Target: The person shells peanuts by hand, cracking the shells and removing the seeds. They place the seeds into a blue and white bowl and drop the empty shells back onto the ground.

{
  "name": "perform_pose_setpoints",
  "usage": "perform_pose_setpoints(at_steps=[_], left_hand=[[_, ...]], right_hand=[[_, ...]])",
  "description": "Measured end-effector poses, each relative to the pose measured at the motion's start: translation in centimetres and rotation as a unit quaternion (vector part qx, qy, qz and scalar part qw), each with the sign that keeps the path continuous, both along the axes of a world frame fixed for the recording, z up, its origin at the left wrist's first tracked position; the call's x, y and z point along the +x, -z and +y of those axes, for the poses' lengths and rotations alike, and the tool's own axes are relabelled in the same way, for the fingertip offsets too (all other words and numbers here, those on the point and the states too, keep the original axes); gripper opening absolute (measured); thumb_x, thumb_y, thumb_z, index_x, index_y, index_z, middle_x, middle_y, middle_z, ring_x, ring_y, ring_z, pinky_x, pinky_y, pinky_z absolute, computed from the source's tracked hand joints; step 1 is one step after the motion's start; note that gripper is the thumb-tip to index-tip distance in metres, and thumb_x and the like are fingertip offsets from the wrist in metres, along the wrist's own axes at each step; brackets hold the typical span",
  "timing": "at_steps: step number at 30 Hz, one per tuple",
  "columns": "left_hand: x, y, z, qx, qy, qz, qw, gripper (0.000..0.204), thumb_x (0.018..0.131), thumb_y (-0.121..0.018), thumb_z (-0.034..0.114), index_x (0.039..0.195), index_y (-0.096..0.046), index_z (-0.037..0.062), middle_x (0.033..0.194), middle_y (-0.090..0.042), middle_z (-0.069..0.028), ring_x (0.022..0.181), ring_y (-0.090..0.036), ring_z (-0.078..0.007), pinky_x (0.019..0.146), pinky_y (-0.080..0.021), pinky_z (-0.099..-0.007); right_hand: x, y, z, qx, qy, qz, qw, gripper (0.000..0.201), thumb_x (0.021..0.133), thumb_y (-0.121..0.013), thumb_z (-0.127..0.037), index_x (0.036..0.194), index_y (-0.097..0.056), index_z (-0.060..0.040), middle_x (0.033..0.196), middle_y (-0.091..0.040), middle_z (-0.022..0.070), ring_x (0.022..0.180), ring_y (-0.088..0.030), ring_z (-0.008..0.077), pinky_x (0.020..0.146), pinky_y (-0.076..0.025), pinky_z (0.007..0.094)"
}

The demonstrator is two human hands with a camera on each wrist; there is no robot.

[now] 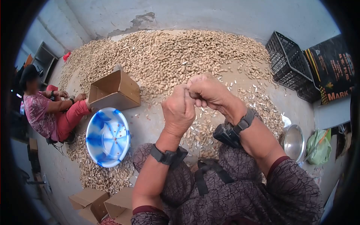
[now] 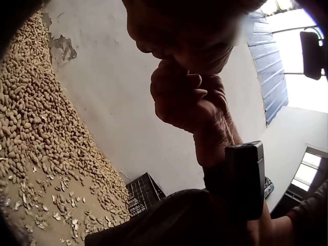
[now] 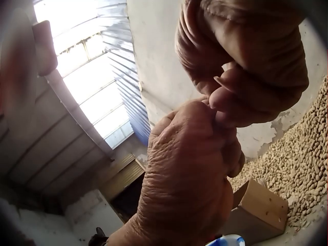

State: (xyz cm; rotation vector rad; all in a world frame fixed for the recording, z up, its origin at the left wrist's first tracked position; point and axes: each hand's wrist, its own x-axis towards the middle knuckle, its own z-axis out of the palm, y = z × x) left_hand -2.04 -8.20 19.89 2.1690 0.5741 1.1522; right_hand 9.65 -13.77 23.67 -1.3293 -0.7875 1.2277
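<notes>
Both hands meet in front of the body, above shell scraps on the floor. My left hand [image 1: 178, 108] has curled fingers, its thumb side against the right. My right hand [image 1: 210, 92] is curled too, thumb and fingertips bent in toward the left's. In the right wrist view, the fingertips of the right hand [image 3: 251, 61] and left hand [image 3: 184, 164] pinch close together. What they pinch, by the surroundings a peanut, is almost wholly hidden by the fingers. Beyond them spreads a large heap of unshelled peanuts [image 1: 161, 56]. Broken peanut shells [image 1: 202, 131] lie below the hands.
A blue-and-white basin [image 1: 108, 138] with a few kernels stands at left, beside an open cardboard box [image 1: 116, 90]. Another person [image 1: 48, 101] sits at far left. Black crates [image 1: 288, 62], a metal bowl [image 1: 293, 141] and a green bag [image 1: 318, 147] stand at right.
</notes>
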Motion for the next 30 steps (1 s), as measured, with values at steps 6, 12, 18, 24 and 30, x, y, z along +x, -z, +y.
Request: perform_pose_setpoints(at_steps=[6,12,18,24,30], left_hand=[[0.0,-0.9,0.2,-0.144,0.069,-0.033,0.987,0.017,0.088,-0.039,0.010,0.085,-0.054,0.0016,0.061,-0.051,-0.0029,0.051,-0.048,-0.0093,0.045,-0.040,-0.0245],[-0.3,-0.9,0.2,-0.535,0.254,-0.175,0.786,0.021,0.092,-0.035,0.016,0.097,-0.050,0.0028,0.056,-0.037,0.0038,0.046,-0.030,-0.0024,0.042,-0.026,-0.0172],[-0.4,-1.1,0.1,-0.609,0.281,-0.222,0.708,0.022,0.092,-0.037,0.018,0.103,-0.047,0.0019,0.054,-0.032,0.0042,0.040,-0.022,-0.0028,0.040,-0.023,-0.0178],[-0.5,-1.4,0.2,-0.616,0.276,-0.243,0.697,0.023,0.091,-0.038,0.018,0.107,-0.044,0.0017,0.054,-0.034,0.0039,0.039,-0.023,-0.0025,0.040,-0.022,-0.0171],[-0.4,-1.8,0.4,-0.592,0.227,-0.230,0.739,0.025,0.091,-0.038,0.018,0.107,-0.043,0.0001,0.056,-0.036,0.0039,0.040,-0.025,-0.0009,0.038,-0.023,-0.0155]], right_hand=[[-0.6,-0.3,-0.4,-0.020,0.029,-0.011,0.999,0.015,0.075,-0.047,-0.011,0.067,-0.053,-0.0001,0.052,-0.051,0.0046,0.039,-0.046,0.0074,0.031,-0.033,0.0191],[-0.1,-0.7,-1.1,-0.016,0.036,0.020,0.999,0.011,0.073,-0.046,-0.007,0.069,-0.053,0.0007,0.052,-0.050,0.0037,0.037,-0.044,0.0059,0.031,-0.032,0.0186],[0.2,-0.4,-0.8,-0.005,0.034,0.047,0.998,0.010,0.069,-0.046,-0.003,0.071,-0.054,0.0023,0.051,-0.050,0.0037,0.036,-0.041,0.0059,0.031,-0.032,0.0186],[0.2,-0.9,-0.8,0.017,0.012,0.052,0.998,0.013,0.075,-0.052,-0.011,0.072,-0.055,0.0006,0.052,-0.051,0.0031,0.039,-0.044,0.0057,0.033,-0.033,0.0174],[-0.4,-1.2,-0.8,0.048,0.007,-0.067,0.997,0.020,0.081,-0.057,-0.022,0.077,-0.056,-0.0024,0.057,-0.053,0.0000,0.044,-0.046,0.0030,0.038,-0.036,0.0142]])
